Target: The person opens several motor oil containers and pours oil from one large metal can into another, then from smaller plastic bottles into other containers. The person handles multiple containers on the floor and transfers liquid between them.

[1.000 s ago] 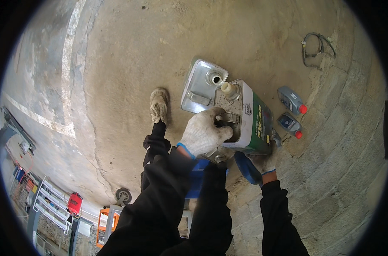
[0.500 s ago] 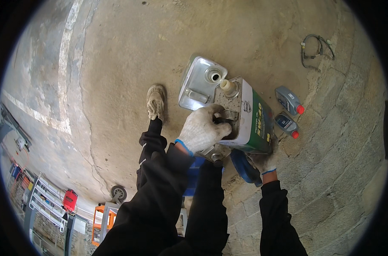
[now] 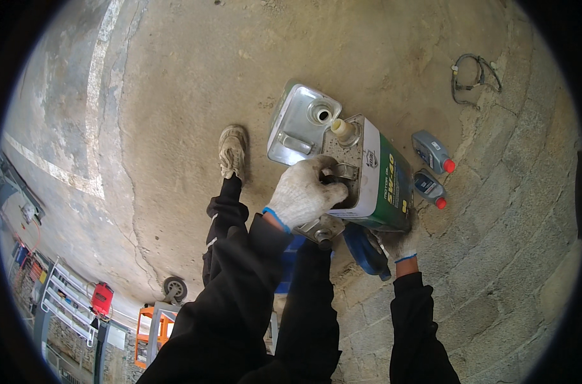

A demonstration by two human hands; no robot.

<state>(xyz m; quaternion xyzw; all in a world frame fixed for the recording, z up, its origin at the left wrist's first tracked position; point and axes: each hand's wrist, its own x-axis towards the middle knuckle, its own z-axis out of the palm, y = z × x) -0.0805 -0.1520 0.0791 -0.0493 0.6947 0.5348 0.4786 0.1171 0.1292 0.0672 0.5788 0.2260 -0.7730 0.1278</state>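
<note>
Your left hand [image 3: 302, 194] in the white work glove is wrapped tight around the metal carry handle [image 3: 343, 173] on top of the green and white oil can [image 3: 371, 178], fingers curled under the strap, so that's a proper clenched grip and not just resting on it. The can sits right in front of that hand, tipped over with its long axis running away from you and a bit to the right, and its cream spout [image 3: 342, 130] is at the far end, just beside the open filler hole of the silver can [image 3: 300, 123] standing on the concrete floor [image 3: 176, 77] beyond it. Your right hand [image 3: 398, 244] is down low under the near bottom corner of the oil can, gloved too, looks like it's cupping the underside, but the can hides the fingers, so I can't tell how firmly it's got it. Just beside that hand there's a blue funnel-ish thing [image 3: 366, 249]. Off to the right, well apart from the spout, two small grey bottles with red caps [image 3: 434, 168] lie on the ground. Your shoe [image 3: 232, 151] is left of the silver can.
</note>
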